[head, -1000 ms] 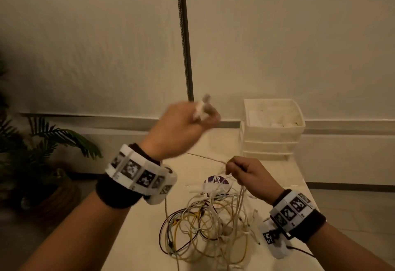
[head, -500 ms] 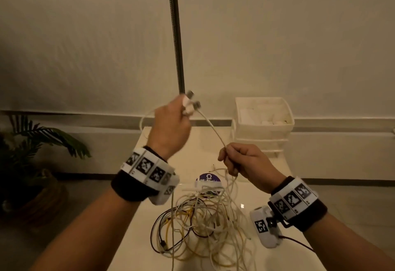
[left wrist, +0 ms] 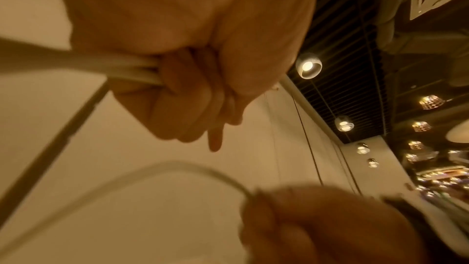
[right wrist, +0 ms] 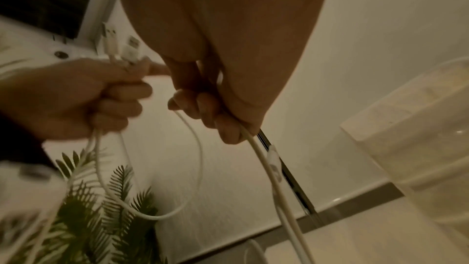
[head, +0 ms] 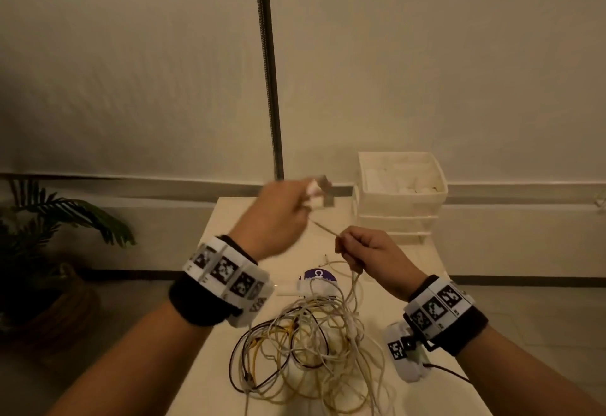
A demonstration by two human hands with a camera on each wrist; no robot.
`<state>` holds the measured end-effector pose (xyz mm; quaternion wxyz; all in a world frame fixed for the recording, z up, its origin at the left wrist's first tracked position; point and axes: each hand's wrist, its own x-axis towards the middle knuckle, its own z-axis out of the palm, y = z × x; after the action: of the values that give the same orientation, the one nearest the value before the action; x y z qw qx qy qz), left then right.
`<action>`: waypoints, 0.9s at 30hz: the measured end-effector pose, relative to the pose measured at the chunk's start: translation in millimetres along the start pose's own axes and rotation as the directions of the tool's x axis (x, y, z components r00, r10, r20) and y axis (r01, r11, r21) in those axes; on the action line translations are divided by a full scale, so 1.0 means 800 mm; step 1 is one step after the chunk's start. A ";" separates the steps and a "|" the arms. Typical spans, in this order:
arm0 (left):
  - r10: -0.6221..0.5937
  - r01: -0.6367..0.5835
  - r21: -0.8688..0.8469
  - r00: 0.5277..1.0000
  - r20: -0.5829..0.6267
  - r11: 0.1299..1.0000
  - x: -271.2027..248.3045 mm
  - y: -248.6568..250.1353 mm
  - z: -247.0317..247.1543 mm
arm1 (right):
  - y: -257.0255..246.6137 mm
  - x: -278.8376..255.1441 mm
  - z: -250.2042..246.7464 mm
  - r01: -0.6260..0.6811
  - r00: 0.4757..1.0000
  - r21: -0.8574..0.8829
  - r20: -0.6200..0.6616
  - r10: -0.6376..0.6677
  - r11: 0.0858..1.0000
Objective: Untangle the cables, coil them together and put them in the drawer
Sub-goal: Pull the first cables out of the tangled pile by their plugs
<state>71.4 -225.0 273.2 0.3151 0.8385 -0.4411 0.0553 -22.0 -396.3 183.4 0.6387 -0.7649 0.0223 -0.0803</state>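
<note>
Since a moment ago the left hand (head: pixel 278 215), fingers curled round two white plug-ended cables (right wrist: pixel 127 51), has swung rightward nearer the right hand (head: pixel 367 255), whose fingers pinch the thin white cable (right wrist: pixel 256 148) above the tangled wire heap (head: pixel 311 346), so coiling seems underway.

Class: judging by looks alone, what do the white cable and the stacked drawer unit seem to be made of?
White cable: likely smooth plastic or rubber sheath; it bends freely, slight sheen. Its plugs show metal-looking tips. Drawer unit: probably translucent, matt plastic; contents show dimly through its walls.
</note>
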 end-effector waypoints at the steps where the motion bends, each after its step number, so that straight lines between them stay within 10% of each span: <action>1: -0.019 0.016 0.027 0.994 0.111 1.000 -0.004 0.002 0.018 | -0.008 0.003 0.000 0.009 1.000 0.038 0.001 -0.009 0.999; 4: -0.073 0.060 0.072 0.978 0.198 0.996 -0.013 0.005 0.048 | -0.025 0.008 -0.004 0.041 0.999 0.101 0.010 -0.042 0.994; 11: -0.026 0.018 -0.055 0.989 -0.147 0.998 0.003 0.012 0.017 | -0.029 0.004 -0.001 0.117 0.993 0.153 -0.001 -0.118 0.981; 20: -0.109 0.037 -0.141 0.827 -0.552 0.989 0.021 0.015 -0.046 | 0.002 -0.009 0.010 0.064 0.998 -0.042 0.013 -0.064 0.997; 27: -0.159 0.066 -0.220 0.884 -0.440 0.973 0.004 -0.007 -0.038 | -0.004 -0.025 0.000 0.017 0.999 0.082 -0.046 -0.013 0.996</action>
<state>82.9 -207.6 295.7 0.4941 0.7909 -0.3088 0.1871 -41.7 -393.2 184.4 0.6685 -0.7360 0.0275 -0.1032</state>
